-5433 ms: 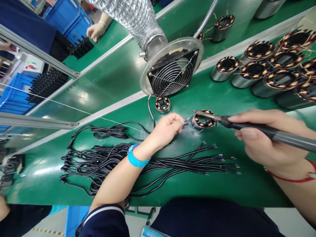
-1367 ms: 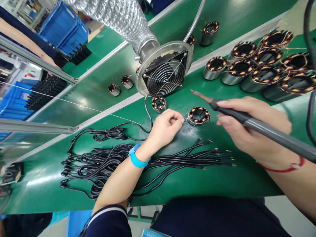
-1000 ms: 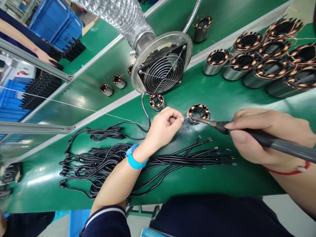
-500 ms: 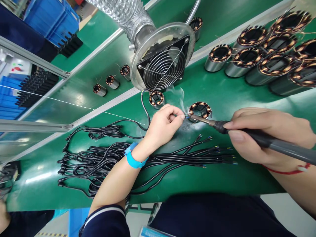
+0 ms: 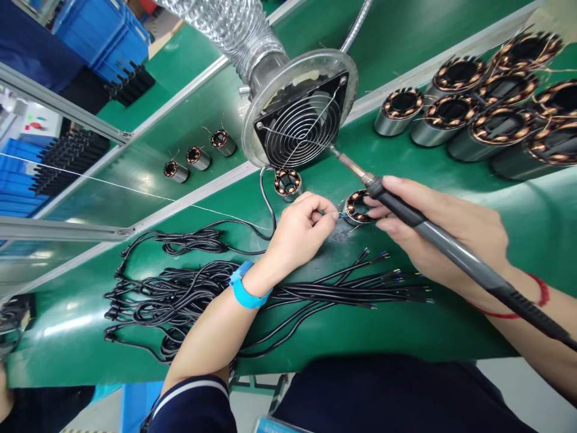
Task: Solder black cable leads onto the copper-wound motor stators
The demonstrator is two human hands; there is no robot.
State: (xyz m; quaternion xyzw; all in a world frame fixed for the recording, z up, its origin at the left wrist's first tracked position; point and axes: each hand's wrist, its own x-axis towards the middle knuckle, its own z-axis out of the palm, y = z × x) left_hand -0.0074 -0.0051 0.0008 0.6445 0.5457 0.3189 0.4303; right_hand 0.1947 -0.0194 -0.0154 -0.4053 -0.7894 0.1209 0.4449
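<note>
My right hand [image 5: 446, 231] grips a soldering iron [image 5: 433, 234], whose tip points up-left, just at the lower right edge of the fan grille. Below the iron, a motor stator [image 5: 354, 207] with copper windings stands on the green bench, partly hidden by my right fingers. My left hand [image 5: 302, 225], wearing a blue wristband [image 5: 247, 288], is closed in a pinch on a thin wire [image 5: 341, 215] beside that stator. How the wire meets the stator is too small to tell. Another stator [image 5: 288, 183] sits behind my left hand, a black cable beside it.
A fume extractor fan [image 5: 302, 129] with a foil duct [image 5: 229, 30] hangs over the bench. Bundled black cables [image 5: 180, 294] lie under my left forearm. Several stators [image 5: 451, 114] stand at the back right. A white thread [image 5: 153, 195] crosses from the left. A co-worker's arm [image 5: 4, 391] shows lower left.
My right hand has lifted the soldering iron's tip away from the wire, up and left toward the fan. The smoke has gone from view. My left hand keeps its pinch in place.
</note>
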